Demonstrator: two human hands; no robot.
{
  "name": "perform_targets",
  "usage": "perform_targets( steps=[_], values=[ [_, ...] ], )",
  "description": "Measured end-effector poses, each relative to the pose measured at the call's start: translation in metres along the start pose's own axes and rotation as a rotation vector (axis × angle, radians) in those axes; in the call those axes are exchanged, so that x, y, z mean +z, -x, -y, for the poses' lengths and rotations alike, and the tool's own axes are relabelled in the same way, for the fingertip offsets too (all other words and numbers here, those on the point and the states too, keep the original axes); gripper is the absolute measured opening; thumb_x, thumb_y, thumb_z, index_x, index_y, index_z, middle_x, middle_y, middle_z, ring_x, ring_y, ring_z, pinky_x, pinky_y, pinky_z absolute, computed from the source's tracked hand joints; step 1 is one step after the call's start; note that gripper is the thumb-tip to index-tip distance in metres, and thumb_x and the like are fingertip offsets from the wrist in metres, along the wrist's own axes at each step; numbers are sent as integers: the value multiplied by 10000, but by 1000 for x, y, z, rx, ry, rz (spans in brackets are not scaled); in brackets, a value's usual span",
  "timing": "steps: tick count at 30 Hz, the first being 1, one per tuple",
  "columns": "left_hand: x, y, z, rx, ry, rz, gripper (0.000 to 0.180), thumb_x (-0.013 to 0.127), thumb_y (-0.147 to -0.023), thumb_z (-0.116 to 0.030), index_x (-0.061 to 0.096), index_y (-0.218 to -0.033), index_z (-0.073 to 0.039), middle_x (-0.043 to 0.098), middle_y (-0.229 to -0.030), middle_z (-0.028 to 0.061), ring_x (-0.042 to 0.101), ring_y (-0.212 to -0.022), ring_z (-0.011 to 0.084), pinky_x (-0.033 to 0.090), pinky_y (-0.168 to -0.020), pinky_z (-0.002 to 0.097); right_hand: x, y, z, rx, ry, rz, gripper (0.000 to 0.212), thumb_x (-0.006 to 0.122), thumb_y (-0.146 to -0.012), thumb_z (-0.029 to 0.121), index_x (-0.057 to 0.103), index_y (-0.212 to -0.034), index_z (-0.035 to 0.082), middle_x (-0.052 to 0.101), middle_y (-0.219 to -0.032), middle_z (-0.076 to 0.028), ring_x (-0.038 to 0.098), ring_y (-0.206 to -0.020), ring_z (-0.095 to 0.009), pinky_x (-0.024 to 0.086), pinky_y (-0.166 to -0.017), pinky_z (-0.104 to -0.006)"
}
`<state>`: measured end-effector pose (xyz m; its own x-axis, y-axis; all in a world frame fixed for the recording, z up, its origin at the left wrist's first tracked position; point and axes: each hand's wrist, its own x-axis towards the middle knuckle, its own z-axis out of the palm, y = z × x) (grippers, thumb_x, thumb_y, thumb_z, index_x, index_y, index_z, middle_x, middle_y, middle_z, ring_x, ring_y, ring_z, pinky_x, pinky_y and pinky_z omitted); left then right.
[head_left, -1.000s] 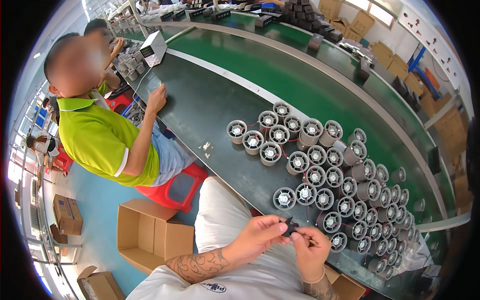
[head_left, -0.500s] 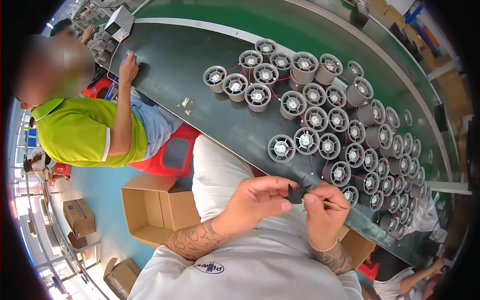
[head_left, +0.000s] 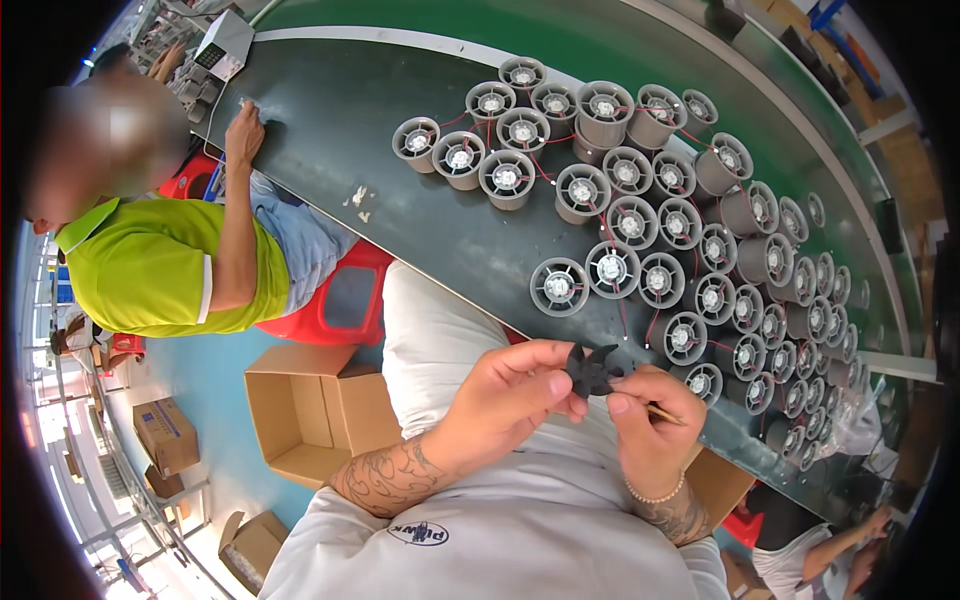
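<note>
Above my lap, my left hand (head_left: 512, 392) pinches a small black fan impeller (head_left: 590, 368) between thumb and fingers, its pointed blades spread outward. My right hand (head_left: 655, 420) is closed around a thin wooden stick (head_left: 664, 414), whose rear end pokes out past the fingers. The stick's front end is hidden where the right fingertips meet the impeller's side. Nearest to both hands on the dark bench are grey round fan housings (head_left: 559, 287) with spoked faces, white centres and red wires.
Grey housings crowd the right of the bench (head_left: 330, 130); white scraps (head_left: 358, 198) lie near its edge. A person in a green shirt (head_left: 165, 260) sits at left by a white box device (head_left: 224, 46). An open carton (head_left: 305, 415) stands on the floor beside a red stool (head_left: 345, 300).
The impeller has turned, so its blades now show more face-on. Both hands stay close together, and the whole view has shifted slightly.
</note>
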<state>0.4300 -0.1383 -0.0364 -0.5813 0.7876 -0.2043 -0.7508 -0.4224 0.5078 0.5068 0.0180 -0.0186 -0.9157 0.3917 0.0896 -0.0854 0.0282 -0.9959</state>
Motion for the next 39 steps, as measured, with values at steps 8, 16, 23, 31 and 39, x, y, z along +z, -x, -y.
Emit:
perform_targets(
  steps=[8,16,23,31,39],
  values=[
    [8,-1,-9,-15,-173,-5,430,480,-954,-229,464,-1254,79,574,-1128,171,580,-952,251,473,-837,389,-1,-7,5,-154,248,91,141,669,-731,-55,644,-855,8,554,-602,-52,479,-474,-89,342,-437,-218],
    [12,-3,-5,67,-434,-120,341,569,-918,-152,543,-1160,88,555,-1124,177,594,-989,245,520,-859,380,3,-6,-3,-175,350,85,86,621,-796,2,605,-881,-1,504,-667,-19,388,-519,-65,295,-458,-224],
    [11,-4,-4,320,-665,-96,338,652,-816,2,582,-1143,50,522,-1113,126,572,-962,197,479,-814,308,-16,-13,23,13,185,222,310,429,-940,192,579,-1007,-71,431,-680,-74,376,-554,-142,312,-507,-263],
    [15,-3,-6,440,-961,8,337,743,-719,15,645,-1041,45,527,-1100,121,550,-954,185,450,-819,299,-17,-15,26,20,265,289,180,496,-906,92,595,-828,-37,523,-702,-100,466,-569,-170,365,-516,-276],
    [17,-1,-7,495,-1038,0,234,744,-694,19,656,-908,53,560,-1012,129,562,-870,180,470,-722,288,-18,-11,24,78,215,348,257,485,-926,151,559,-771,-40,513,-702,-72,439,-593,-133,334,-537,-259]
  ],
)
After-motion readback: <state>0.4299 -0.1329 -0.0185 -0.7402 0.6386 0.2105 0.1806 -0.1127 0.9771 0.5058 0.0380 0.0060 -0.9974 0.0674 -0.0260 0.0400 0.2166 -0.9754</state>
